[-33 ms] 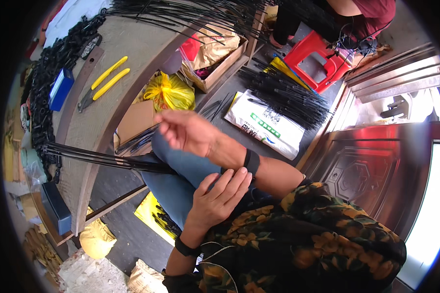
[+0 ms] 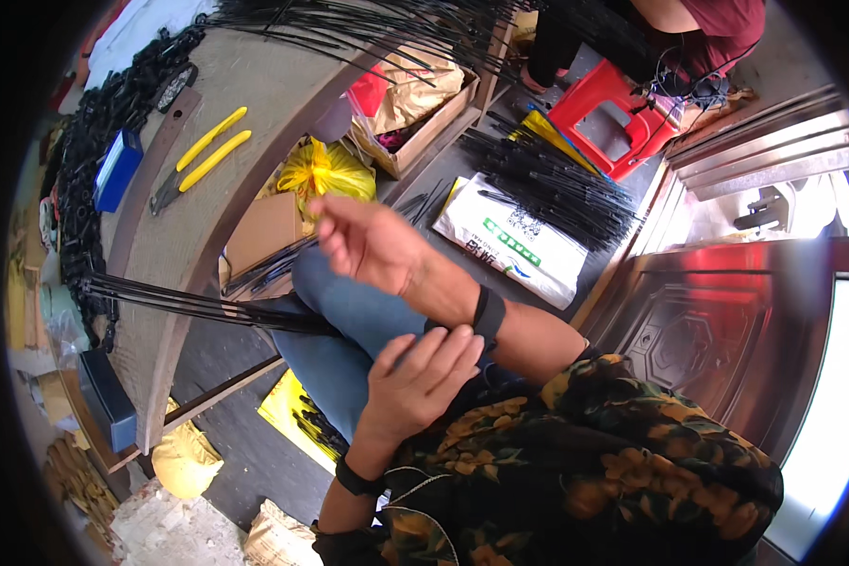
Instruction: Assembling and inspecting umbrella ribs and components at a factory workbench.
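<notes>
Beside a wooden counter (image 2: 278, 85) whose edge bends across the view, the person sits with both hands above the denim-clad lap (image 2: 325, 363). Around the right wrist is a black band (image 2: 489, 315); the left hand (image 2: 423, 377) lies against it, its fingers side by side, though whether they pinch the band cannot be told. The right hand (image 2: 370, 247) is raised palm up and holds nothing, its fingers loosely curled. Long black strips (image 2: 208, 308) reach from the lap onto the counter, where yellow-handled pliers (image 2: 215, 161) lie near a blue box (image 2: 118, 174) and a heap of small black pieces (image 2: 78, 189). More thin black rods (image 2: 349, 24) spread over the counter's far end. Below, a knotted yellow bag (image 2: 340, 184) sits near an open carton (image 2: 423, 146). On the dark floor (image 2: 226, 443), a black bundle (image 2: 557, 184) rests partly on a white printed bag (image 2: 519, 250). Beyond stand a red stool (image 2: 568, 118), another person in a maroon top (image 2: 731, 24) and a brown panelled door (image 2: 693, 330).
</notes>
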{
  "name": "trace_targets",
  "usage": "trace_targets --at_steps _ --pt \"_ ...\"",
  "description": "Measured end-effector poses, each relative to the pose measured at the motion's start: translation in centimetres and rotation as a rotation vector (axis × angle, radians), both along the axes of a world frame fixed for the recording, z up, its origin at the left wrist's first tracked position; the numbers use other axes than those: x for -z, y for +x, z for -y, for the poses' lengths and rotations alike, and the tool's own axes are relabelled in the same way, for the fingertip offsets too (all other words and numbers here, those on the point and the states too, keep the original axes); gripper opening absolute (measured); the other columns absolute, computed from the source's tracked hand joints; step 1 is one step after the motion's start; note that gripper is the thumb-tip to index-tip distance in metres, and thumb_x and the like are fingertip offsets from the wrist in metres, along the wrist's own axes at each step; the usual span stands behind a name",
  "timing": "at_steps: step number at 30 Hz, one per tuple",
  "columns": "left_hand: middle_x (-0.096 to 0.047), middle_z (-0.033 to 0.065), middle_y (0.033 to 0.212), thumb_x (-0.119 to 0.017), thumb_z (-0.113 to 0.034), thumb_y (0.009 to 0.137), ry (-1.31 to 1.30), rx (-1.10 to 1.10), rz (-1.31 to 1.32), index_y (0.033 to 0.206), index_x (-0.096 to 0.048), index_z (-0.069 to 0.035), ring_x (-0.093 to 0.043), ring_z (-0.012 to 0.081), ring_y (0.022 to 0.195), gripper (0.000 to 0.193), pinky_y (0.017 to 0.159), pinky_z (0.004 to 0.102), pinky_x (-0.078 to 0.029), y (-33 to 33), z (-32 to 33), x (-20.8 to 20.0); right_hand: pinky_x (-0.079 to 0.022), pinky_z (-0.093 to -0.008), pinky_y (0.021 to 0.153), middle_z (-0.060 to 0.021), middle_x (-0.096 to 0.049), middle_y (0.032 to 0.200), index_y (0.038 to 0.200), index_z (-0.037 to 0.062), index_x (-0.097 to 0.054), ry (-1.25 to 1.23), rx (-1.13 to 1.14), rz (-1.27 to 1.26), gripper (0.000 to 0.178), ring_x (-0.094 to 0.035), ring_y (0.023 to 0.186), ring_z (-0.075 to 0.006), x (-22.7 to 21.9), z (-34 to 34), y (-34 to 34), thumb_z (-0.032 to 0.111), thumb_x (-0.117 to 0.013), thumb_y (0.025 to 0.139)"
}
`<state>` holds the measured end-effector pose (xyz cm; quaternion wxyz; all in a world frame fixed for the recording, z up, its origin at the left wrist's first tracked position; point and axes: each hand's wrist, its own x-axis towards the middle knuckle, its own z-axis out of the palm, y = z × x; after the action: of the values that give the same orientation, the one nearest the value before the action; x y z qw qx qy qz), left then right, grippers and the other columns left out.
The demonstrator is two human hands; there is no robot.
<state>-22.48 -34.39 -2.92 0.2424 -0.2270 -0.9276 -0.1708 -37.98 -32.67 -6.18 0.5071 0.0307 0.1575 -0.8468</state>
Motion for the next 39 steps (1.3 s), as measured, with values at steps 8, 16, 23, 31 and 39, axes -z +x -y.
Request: trace_targets --at_steps 8,16,23,31,39 --pt "-0.061 0.0063 0.091 -0.059 -0.007 0.085 1.387 -0.216 0.725 0.093 -0.056 0.002 -0.058 0.0186 0.086 0.013 0.085 0.0280 -0.042 -1.2 0.0 3.7 -0.039 -0.0173 0.048 0.0015 -0.048 0.070 0.090 0.0046 -0.055 -0.287 0.316 0.167 0.024 -0.041 0.056 -0.0053 -1.9 -2.4 -4.1 0.025 -0.045 0.096" --pt "-0.060 0.0092 0.109 -0.082 -0.018 0.066 1.336 0.085 0.799 0.111 -0.055 0.003 -0.053 0.0144 0.105 0.056 0.094 0.0295 -0.039 -2.6 1.7 5.6 -0.039 -0.0184 0.047 -0.0001 -0.050 0.068 0.089 0.0056 -0.057 -0.288 0.361 0.274 0.026 -0.041 0.055 -0.0071 -2.0 -0.7 -2.7 0.027 -0.045 0.097" --pt "-0.066 0.0050 0.094 -0.079 -0.018 0.071 1.349 0.112 1.070 0.104 -0.062 0.002 -0.058 0.0106 0.088 0.042 0.082 0.0249 -0.045 -2.0 1.6 4.9 -0.039 -0.0249 0.041 -0.0034 -0.053 0.061 0.081 0.0073 -0.056 0.487 0.477 -0.516 0.021 -0.047 0.045 -0.0128 -0.8 1.4 0.3 0.022 -0.048 0.093" --pt "-0.065 0.0053 0.097 -0.074 -0.020 0.078 1.286 0.102 1.152 0.105 -0.061 0.002 -0.057 0.0114 0.090 0.038 0.083 0.0262 -0.044 -2.7 1.3 6.1 -0.045 -0.0374 0.048 -0.0094 -0.055 0.066 0.077 0.0086 -0.056 0.509 0.361 -2.342 0.016 -0.058 0.058 -0.0286 1.9 1.2 1.3 0.022 -0.061 0.084" --pt "-0.060 0.0166 0.113 -0.053 -0.041 0.091 1.452 -0.024 0.712 0.124 -0.047 0.005 -0.056 0.0236 0.108 0.056 0.097 0.0354 -0.038 1.0 6.9 3.0 -0.045 -0.0348 0.056 -0.0156 -0.057 0.070 0.086 0.0017 -0.061 0.534 0.098 -1.838 0.009 -0.058 0.062 -0.0298 0.5 -4.8 1.4 0.011 -0.060 0.085"
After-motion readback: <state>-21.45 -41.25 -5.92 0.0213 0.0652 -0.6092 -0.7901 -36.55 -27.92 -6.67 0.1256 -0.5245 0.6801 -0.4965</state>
